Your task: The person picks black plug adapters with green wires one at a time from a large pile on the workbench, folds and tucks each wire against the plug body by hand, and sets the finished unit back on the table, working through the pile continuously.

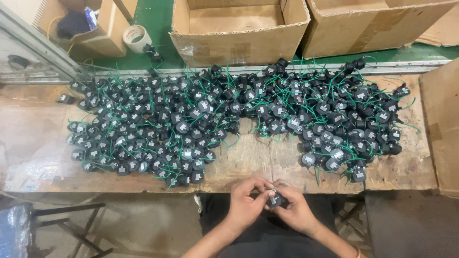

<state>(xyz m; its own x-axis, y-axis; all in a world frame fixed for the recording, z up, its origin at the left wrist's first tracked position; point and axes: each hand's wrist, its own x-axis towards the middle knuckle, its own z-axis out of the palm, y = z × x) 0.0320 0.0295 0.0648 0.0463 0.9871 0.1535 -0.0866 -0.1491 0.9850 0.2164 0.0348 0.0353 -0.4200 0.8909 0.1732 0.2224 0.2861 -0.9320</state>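
Now at worktop [258,162] front edge | left hand [245,203] and right hand [297,210] fingers clamped together on one small black round part with green wire [276,199] | heap of like parts [229,119] behind.

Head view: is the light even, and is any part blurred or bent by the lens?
Head view: light is soft and even, with no hard shadows or glare; the pile of black parts is sharp; the left hand and right hand look slightly soft; the metal rail curves from wide-angle distortion.

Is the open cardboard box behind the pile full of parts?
No. The open cardboard box shows only its bare bottom; the black parts lie heaped on the workbench.
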